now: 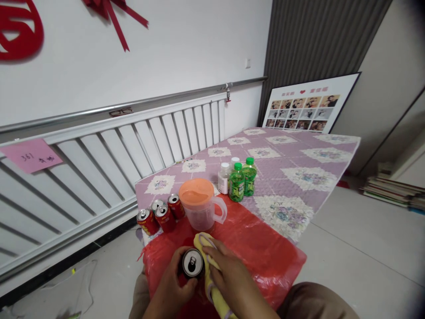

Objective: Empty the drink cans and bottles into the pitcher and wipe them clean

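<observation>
An opened drink can point(192, 263) stands upright over the red plastic sheet point(259, 239), and my left hand point(175, 279) is wrapped round its left side. Its pull tab and dark opening face up; the can's side is mostly hidden. In my right hand point(226, 266) is a yellow cloth point(210, 279) with a pale purple edge, pressed against or close beside the can's right side. Just beyond my hands stands a clear plastic pitcher point(199, 215) with an orange lid point(196, 192). Several opened cans, mostly red point(165, 218), stand left of the pitcher.
Two green-capped bottles point(237, 184) and two white-capped bottles point(224, 178) stand behind the pitcher on the purple flowered tablecloth point(265, 153). A white radiator point(152, 141) runs along the wall at left. A photo board point(308, 106) leans behind the table's far end.
</observation>
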Available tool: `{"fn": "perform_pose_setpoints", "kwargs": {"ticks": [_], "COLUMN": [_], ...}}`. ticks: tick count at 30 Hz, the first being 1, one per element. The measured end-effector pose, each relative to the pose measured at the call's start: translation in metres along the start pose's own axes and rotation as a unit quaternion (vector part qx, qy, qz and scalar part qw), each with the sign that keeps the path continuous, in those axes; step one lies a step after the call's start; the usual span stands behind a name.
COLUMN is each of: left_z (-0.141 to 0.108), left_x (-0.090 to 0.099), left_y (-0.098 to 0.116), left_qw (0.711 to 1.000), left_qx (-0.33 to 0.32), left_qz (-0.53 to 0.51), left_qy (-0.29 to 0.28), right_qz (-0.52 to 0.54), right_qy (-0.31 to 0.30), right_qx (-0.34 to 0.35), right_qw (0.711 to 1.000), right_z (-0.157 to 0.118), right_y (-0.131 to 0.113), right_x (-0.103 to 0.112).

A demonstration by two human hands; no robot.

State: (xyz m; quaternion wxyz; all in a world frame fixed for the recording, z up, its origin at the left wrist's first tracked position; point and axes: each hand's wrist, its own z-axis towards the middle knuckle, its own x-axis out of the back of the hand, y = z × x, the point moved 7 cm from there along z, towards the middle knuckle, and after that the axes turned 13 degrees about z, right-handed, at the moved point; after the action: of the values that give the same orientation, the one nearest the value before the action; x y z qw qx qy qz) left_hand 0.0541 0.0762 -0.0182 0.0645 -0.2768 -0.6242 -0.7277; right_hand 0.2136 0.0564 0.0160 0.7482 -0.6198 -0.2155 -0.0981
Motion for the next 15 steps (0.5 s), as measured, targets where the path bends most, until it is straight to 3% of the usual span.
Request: {"fn": "perform_pose_setpoints", "kwargs": {"ticks": [7, 11, 15], "left_z": [-0.001, -0.005, -0.01], "left_x": [0.003, 0.005, 0.009], "left_y": [-0.007, -0.009, -0.003], "left_qw": [0.999, 0.991, 0.969], "left_qx": [0.015, 0.024, 0.049], "left_qz": [0.028, 0.111, 0.175], "left_qy": [0.015, 0.068, 0.167], "right_qz": [-0.048, -0.056, -0.056], "right_qy": [-0.024, -0.026, -0.017], "right_qx": [-0.078, -0.087, -0.088], "right_qw": [0.996, 0.994, 0.994], "right_z": [-0.002, -0.003, -0.003], "right_y": [0.023, 0.022, 0.024], "right_x": [-0.013, -0.014, -0.015]}}
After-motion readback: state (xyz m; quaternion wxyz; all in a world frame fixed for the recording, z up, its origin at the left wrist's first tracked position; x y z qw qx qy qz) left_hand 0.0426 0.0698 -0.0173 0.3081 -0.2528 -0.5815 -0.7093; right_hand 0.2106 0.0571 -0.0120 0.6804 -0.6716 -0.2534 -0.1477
